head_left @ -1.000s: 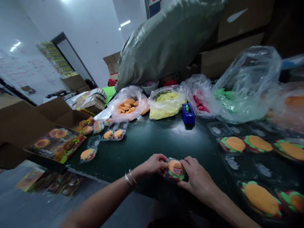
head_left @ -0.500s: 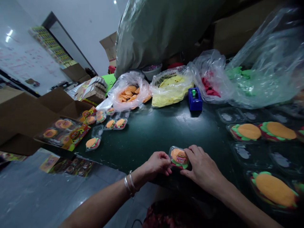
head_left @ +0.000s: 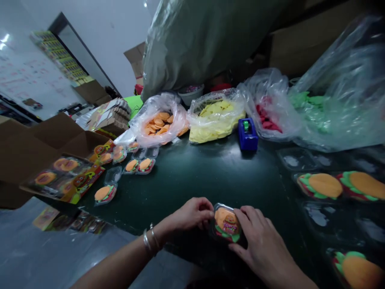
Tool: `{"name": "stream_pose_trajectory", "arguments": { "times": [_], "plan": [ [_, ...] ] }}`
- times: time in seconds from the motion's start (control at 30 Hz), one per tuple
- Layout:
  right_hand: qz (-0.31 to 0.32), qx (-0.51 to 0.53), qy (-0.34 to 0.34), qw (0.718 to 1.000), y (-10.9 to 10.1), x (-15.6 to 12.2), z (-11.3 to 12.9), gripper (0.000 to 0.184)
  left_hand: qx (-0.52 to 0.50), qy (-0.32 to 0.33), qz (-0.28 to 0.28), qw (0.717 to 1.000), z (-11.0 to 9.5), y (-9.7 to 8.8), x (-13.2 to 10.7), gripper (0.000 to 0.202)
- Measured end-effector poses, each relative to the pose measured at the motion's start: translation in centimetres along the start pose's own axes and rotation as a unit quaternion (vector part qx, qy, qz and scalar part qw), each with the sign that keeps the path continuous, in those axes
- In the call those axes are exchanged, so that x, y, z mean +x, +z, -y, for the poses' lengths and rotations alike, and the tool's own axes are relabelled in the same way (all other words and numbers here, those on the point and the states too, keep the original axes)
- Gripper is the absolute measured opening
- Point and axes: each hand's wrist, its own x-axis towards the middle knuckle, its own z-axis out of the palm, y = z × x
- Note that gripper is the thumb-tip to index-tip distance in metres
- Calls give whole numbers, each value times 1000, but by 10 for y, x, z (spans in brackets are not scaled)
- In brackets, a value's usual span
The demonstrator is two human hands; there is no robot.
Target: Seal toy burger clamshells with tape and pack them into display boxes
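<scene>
A small clear plastic pack with a burger-shaped gummy (head_left: 226,224) lies on the dark green table (head_left: 204,172) near its front edge. My left hand (head_left: 192,213), with bracelets on the wrist, pinches the pack's left edge. My right hand (head_left: 258,241) holds its right side, fingers curled over the rim. Both hands press the pack against the table top.
Bags of orange (head_left: 159,124), yellow (head_left: 215,116), red (head_left: 266,114) and green (head_left: 315,108) pieces line the back, with a blue tape dispenser (head_left: 248,134) between them. Filled burger packs lie at right (head_left: 320,185) and left (head_left: 104,194). A cardboard box with a display tray (head_left: 64,180) sits at left.
The camera view shifted; the hands and pack sit slightly lower in the picture. Both hands keep hold of the same pack, the left fingers closing in on its edge.
</scene>
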Motion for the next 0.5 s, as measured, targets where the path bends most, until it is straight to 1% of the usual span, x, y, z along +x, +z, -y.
{"name": "stream_pose_trajectory", "arguments": {
  "times": [0.1,0.2,0.27,0.37,0.5],
  "plan": [
    [-12,-6,12,1000,2,-2,2,62,38,16,8,999,-13,-8,19,24],
    [-21,-7,19,1000,3,-4,4,63,53,12,9,998,-16,-6,31,19],
    [-24,-5,25,999,3,-5,6,61,56,15,-7,998,-16,-1,32,13],
    [-27,6,32,999,5,-8,8,60,54,27,-26,998,-18,6,26,10],
    [-53,25,30,998,11,-14,8,67,28,47,-8,998,-22,13,18,21]
  ]
}}
